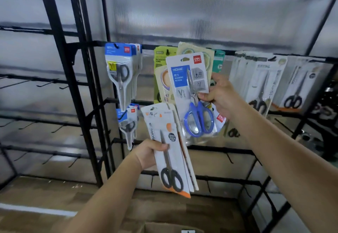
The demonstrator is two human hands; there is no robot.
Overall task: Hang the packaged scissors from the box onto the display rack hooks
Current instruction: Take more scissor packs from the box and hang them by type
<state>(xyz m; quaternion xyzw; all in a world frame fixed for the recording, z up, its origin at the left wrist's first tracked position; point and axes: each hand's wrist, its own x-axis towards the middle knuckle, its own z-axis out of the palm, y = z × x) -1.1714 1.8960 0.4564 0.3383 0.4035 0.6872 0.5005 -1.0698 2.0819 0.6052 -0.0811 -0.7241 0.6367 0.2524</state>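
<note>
Black wire rack (87, 94), frosted panels (182, 13), cardboard box (164, 228)

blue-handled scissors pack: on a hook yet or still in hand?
In hand. The right hand pinches the blue-handled scissors pack at its edge, in front of the rack; no hook passes through its hang hole.

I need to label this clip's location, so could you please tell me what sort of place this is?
Probably a shop's stationery display or a stockroom: a black metal display rack with hooks, packaged scissors hanging on them, and a cardboard box below. The left hand holds more packs.
</note>
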